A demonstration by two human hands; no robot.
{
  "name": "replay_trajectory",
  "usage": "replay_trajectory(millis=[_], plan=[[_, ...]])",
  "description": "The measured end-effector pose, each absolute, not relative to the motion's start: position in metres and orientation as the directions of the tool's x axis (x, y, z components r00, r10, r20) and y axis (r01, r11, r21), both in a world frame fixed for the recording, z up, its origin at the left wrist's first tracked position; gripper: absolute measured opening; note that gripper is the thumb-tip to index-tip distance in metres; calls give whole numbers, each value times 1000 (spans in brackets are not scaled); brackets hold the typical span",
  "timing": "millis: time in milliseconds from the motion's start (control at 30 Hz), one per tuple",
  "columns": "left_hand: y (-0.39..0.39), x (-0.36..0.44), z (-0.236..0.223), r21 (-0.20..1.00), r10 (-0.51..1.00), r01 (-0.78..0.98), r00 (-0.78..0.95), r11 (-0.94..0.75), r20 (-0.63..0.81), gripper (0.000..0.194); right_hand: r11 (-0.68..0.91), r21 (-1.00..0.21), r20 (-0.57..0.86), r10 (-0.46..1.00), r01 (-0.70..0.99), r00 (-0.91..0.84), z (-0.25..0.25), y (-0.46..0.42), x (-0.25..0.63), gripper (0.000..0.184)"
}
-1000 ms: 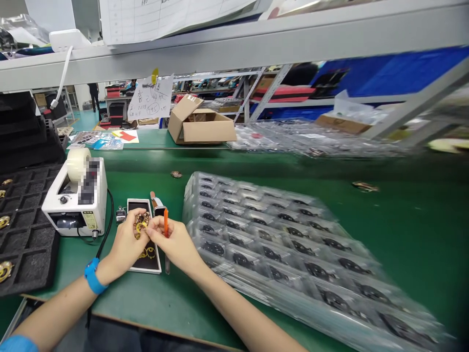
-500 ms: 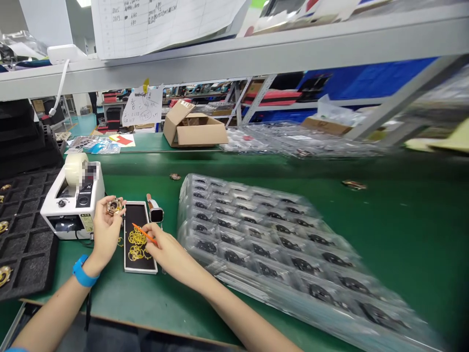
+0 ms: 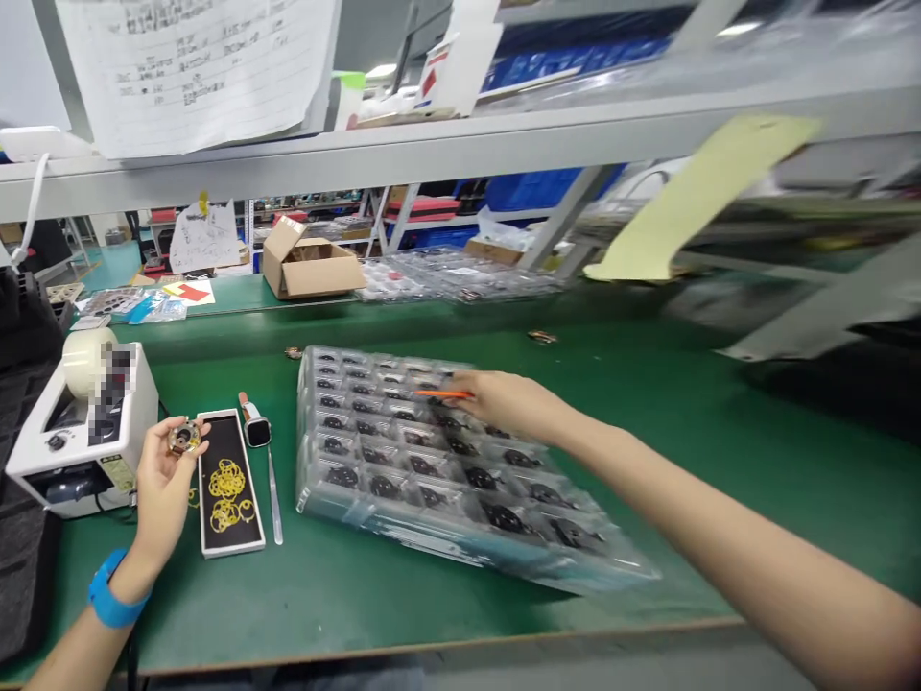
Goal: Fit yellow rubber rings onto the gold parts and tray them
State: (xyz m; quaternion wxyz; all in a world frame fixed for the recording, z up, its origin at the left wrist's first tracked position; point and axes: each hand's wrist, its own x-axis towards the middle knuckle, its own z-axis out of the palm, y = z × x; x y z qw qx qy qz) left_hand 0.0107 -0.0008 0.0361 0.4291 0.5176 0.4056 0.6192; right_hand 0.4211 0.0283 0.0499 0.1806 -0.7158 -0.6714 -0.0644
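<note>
My left hand (image 3: pixel 162 475) is closed on a small round gold and black part (image 3: pixel 182 437), held up between the tape dispenser and a narrow black tray (image 3: pixel 228 518) of yellow rings. My right hand (image 3: pixel 504 403) reaches out over a stack of clear plastic blister trays (image 3: pixel 446 480) that hold dark round parts. It pinches a thin orange stick (image 3: pixel 440 393), which points left just above the trays.
A white tape dispenser (image 3: pixel 79 422) stands at the left. Tweezers (image 3: pixel 274 494) and a small watch-like device (image 3: pixel 255 429) lie beside the black tray. A cardboard box (image 3: pixel 311 259) and more clear trays (image 3: pixel 453 278) sit at the back. A grey shelf (image 3: pixel 460 144) runs overhead.
My right hand left the black tray and moved right over the blister trays with the orange stick. My view swung right. The left hand kept the round part.
</note>
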Motion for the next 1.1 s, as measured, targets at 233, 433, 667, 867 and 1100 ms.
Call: replay_trajectory(millis=[233,433,667,867,1100], plan=[[6,7,33,957,962,-129,-120,-261,246,41,-43,-50,4,999,998,44,56,45,425,9],[10,8,28,976,985,-139,-73,-166,157,39,26,21,-23,999,999,-26,62,52,414,18],[10,8,31,949,994,-305,99,81,-53,39,17,54,147,989,998,-25,55,29,402,20],[-1,12,36,943,958,-295,277,157,-73,44,474,-15,824,505,880,-258,49,-13,290,26],[-9,18,36,931,884,-302,466,206,-44,24,618,372,866,38,692,-499,33,-21,199,19]])
